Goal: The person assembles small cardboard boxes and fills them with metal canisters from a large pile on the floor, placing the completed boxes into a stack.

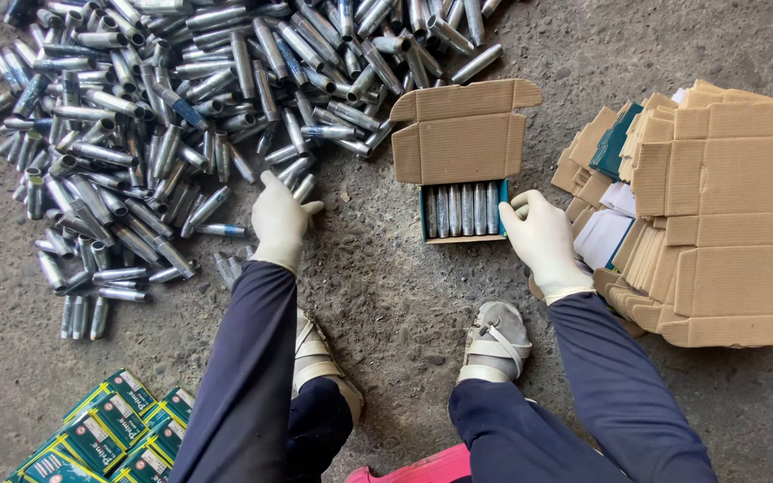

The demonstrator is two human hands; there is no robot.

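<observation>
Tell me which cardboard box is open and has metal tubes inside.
The small box by the right hand; the stack of boxes lies flat, unfolded.

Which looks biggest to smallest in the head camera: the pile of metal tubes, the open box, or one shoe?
1. Pile of metal tubes.
2. Open box, with its lid up.
3. Shoe, though it sits nearer the camera, so its true size is unsure.
</observation>
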